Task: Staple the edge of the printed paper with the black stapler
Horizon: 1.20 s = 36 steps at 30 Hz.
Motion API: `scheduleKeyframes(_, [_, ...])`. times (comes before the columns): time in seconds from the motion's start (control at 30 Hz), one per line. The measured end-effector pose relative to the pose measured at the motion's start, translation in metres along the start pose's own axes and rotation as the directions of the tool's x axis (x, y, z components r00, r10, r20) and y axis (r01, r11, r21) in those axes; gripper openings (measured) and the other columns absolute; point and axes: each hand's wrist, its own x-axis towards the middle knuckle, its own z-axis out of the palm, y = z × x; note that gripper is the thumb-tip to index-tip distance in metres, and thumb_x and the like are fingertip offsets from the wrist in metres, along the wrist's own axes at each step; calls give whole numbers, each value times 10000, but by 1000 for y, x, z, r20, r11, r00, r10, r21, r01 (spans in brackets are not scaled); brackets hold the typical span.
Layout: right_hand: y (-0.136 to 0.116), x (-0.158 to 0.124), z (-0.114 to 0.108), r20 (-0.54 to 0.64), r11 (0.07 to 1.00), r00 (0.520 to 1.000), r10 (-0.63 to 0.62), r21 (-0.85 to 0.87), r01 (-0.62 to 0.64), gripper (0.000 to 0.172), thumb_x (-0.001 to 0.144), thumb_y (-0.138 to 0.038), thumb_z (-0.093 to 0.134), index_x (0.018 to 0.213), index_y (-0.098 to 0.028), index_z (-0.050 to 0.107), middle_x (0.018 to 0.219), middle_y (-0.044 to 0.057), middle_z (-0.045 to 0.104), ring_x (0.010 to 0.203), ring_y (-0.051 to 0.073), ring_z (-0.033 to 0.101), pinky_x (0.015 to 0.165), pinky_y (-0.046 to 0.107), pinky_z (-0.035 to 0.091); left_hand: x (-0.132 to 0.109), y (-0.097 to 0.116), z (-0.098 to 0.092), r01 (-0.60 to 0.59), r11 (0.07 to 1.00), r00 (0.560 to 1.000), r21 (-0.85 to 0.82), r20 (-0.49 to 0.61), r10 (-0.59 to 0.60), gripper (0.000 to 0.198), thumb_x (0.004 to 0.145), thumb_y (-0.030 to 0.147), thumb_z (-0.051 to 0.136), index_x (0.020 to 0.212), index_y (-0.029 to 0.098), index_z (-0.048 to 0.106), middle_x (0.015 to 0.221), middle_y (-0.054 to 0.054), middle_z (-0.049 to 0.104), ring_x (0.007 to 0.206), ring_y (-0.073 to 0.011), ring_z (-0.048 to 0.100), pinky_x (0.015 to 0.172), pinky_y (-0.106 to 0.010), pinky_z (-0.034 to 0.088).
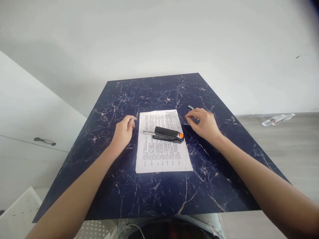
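Stapler, black with an orange patch at its right end, taken as the reference point: it lies on its side or flat, which cannot be determined, on printed paper, with a metal strip projecting from its left end. The paper rests beneath the stapler on a dark blue, marble-veined counter; the stapler's right end reaches the sheet's right edge. Left hand is left of the stapler and apart from it, just beside the paper; its fingers are curled in, thumb against forefinger, closed on a small grey piece whose nature is too small to establish. Right hand is to the right of the stapler, not touching it; thumb and forefinger tips are nearly together, the fingers bent, and whether anything is held between them cannot be told. A small dark block lies beyond the stapler to the right, just beside the right hand. Well right of the stapler, a clear plastic wrapper lies on the floor. Well left of it, a white cabinet front carries a dark handle.
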Motion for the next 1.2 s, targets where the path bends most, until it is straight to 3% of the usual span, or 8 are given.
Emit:
scheduleKeyframes(0.17, [-18,-5,4,73,996,996,-47,81,41,177,964,-199,588,938,-246,757,985,53,768,907,249,703,846,461,588,-11,21,10,-201,979,979,22,25,200,278,1096,232,426,1162,205,694,961,-56,689,835,-170,652,806,-343,536])
scheduleKeyframes(0.3, [-30,-8,5,93,991,994,-63,120,52,178,977,-198,589,944,-244,757,984,64,760,917,254,706,843,458,584,-15,26,15,-273,962,961,-24,41,274,252,1080,212,498,1180,210,730,981,-58,687,850,-164,659,780,-331,550])
scheduleKeyframes(0.43, [-37,-9,4,131,981,989,-68,191,42,151,1002,-270,621,994,-243,769,1044,71,772,989,264,714,900,465,575,-17,29,14,-341,939,936,-45,76,344,226,1018,188,631,1205,213,755,1102,-70,763,987,-185,723,884,-357,602])
scheduleKeyframes(0.57, [-42,-11,5,290,954,945,-149,295,60,308,975,-442,716,1196,-229,740,1231,99,747,1160,297,680,991,481,552,-17,28,15,-338,941,936,-10,99,337,243,962,191,721,1195,235,775,1127,-54,813,1017,-203,766,916,-376,632])
scheduleKeyframes(0.7, [-45,-14,9,386,946,896,-218,310,97,367,982,-480,703,1242,-221,694,1206,98,729,1104,277,664,940,448,552,-17,24,19,-321,947,939,-21,126,321,207,926,216,776,1129,248,801,1096,-39,827,1002,-217,781,929,-404,635])
scheduleKeyframes(0.97, [-46,-14,11,445,953,877,-179,300,42,288,1005,-425,652,1204,-218,674,1053,73,720,926,233,642,799,400,529,-16,23,25,-311,942,937,-128,121,326,156,926,181,766,1058,241,824,1073,-40,832,971,-194,785,895,-365,649])
scheduleKeyframes(1.2, [-48,-14,12,447,956,877,-178,289,47,269,1014,-412,636,1200,-219,665,1035,68,718,901,221,634,781,390,529,-15,25,23,-234,961,946,-147,192,260,163,939,212,738,1063,274,823,1085,-38,828,998,-214,785,949,-423,644])
